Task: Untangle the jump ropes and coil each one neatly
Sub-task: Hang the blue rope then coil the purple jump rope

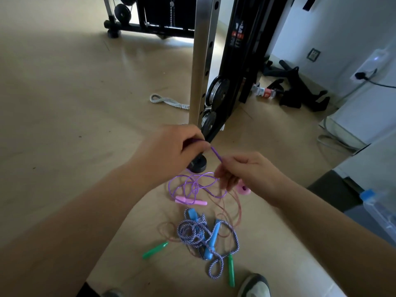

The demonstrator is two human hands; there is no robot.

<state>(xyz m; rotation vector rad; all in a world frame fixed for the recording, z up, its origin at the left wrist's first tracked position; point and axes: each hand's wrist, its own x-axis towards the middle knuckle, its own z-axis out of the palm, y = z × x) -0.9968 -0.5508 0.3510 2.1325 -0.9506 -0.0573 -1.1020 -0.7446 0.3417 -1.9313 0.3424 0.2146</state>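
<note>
The left hand (171, 151) had its grip curled round one end of the purple rope (216, 154). The right hand (246, 172) pinched the same rope between thumb and fingertips, so a short stretch ran taut between them above the floor (64, 103). Below the right hand the rest of that rope lay in loose loops, with two pink handles (190, 200) among them. Nearer the person sat a knot of braided rope (192, 230) with blue handles (211, 243), and a thin pinkish cord (240, 207) with green handles (155, 250) wound through both heaps. A pink ring (243, 188) was partly hidden behind the right hand. A black disc (198, 163) lay just under the left hand. The steel post (200, 71) of a gym rack stood close beyond the hands, with weight plates (217, 91) beside it. A white rope loop (165, 101) lay farther off, and a shoe (254, 285) stood beside one green handle.
</note>
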